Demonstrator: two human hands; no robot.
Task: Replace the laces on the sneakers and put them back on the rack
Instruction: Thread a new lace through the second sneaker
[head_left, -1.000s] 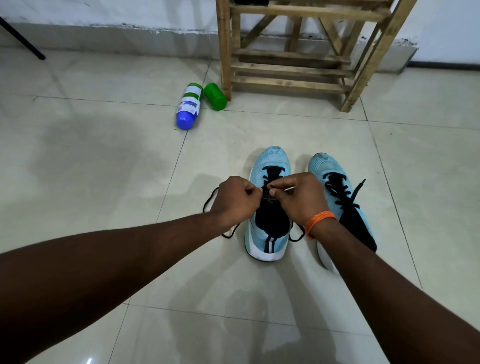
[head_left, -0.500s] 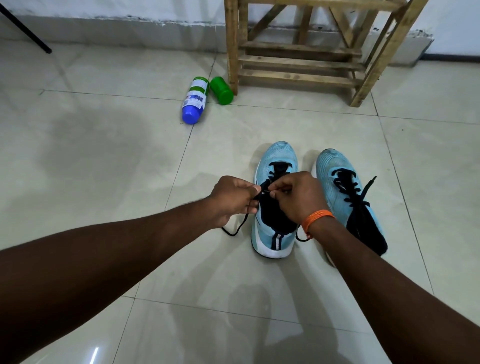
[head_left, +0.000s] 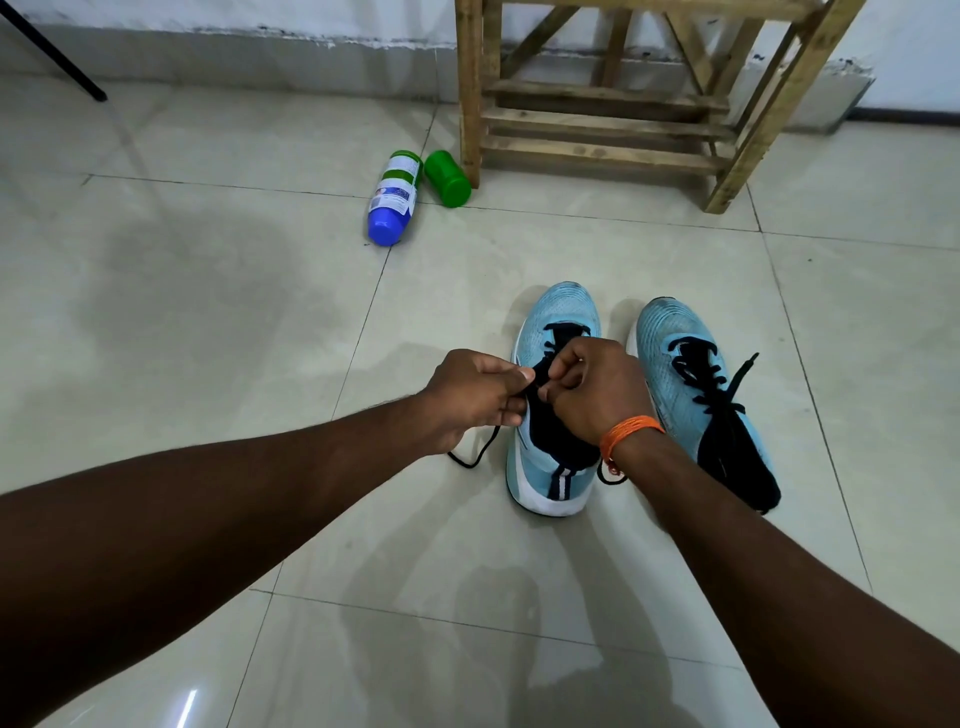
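Observation:
Two light blue sneakers stand side by side on the tiled floor, toes pointing away from me. Over the left sneaker (head_left: 558, 322) my left hand (head_left: 475, 397) pinches a black lace (head_left: 475, 452) that trails down to the floor beside the shoe. My right hand (head_left: 597, 387), with an orange band at the wrist, has its fingers curled on the lace at the shoe's tongue; the eyelets there are hidden. The right sneaker (head_left: 670, 338) is laced in black, with a loose lace end pointing right. The wooden rack (head_left: 602, 124) stands against the wall behind the shoes.
A blue and green bottle (head_left: 393, 200) lies on its side left of the rack, with a green cup (head_left: 447, 178) next to it. A black pole (head_left: 52, 52) slants in at the top left. A wet-looking patch marks the floor on the left.
Both hands have stayed on the left sneaker's lace and worked closer together over the tongue. The lace loop at the left has shortened. The camera has shifted slightly.

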